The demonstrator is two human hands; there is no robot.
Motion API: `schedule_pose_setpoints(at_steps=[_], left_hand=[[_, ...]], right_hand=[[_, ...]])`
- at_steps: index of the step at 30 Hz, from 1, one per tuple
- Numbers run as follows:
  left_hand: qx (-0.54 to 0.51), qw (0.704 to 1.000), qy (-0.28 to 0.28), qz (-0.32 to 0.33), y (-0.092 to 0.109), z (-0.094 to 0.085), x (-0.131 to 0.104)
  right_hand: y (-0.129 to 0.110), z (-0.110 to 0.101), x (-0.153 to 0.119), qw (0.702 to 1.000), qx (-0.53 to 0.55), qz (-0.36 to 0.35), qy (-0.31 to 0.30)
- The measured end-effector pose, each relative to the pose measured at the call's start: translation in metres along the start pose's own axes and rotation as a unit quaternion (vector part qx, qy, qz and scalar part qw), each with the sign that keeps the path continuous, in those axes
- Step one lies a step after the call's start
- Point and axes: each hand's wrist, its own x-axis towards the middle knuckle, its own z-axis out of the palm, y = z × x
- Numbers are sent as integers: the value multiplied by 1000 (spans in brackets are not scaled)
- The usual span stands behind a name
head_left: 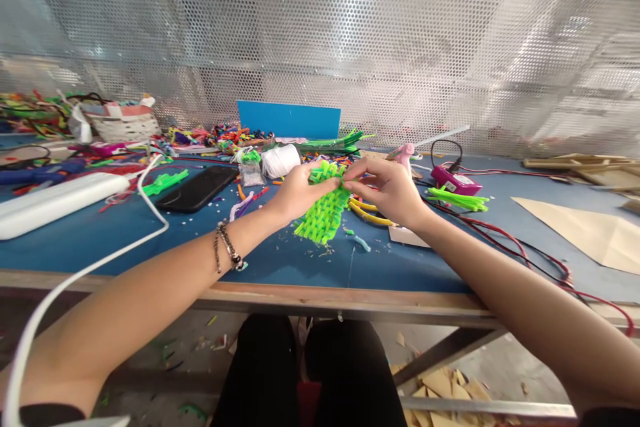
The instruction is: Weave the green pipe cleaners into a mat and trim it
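Note:
A bright green woven piece of pipe cleaners [323,217] hangs tilted above the blue table. My left hand [301,192] is closed on its upper left part, thumb lying across the front. At its upper right edge, the thumb and forefinger of my right hand [383,188] pinch together, seemingly on a strand end too small to make out clearly. Yellow bent pipe cleaners [373,215] lie under my right hand. A short light-blue piece [362,243] rests just below the woven piece.
A black phone [199,189], a white thread spool [281,161] and a pink glue gun [405,152] lie around my hands. Further right are a magenta box [456,181] with cables and green pipe cleaners [459,199]. At left a white power strip [60,200] trails its cord. A perforated metal screen [310,40] stands behind.

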Motion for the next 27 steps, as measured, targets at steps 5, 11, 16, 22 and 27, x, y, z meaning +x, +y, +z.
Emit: schedule_pose_setpoints(at_steps=[5, 11, 16, 22, 27], left_hand=[[63, 997, 34, 17, -1, 2, -1], [64, 997, 24, 44, 3, 2, -2], [62, 998, 10, 32, 5, 2, -2], [-27, 997, -65, 36, 1, 0, -1], [0, 997, -48, 62, 1, -1, 2]], right_hand=[[-1, 4, -1, 999, 27, 12, 13], [-2, 7, -2, 999, 39, -5, 7], [0, 7, -3, 998, 45, -35, 9], [0, 4, -2, 992, 123, 7, 7], [5, 4, -2, 994, 106, 20, 21]])
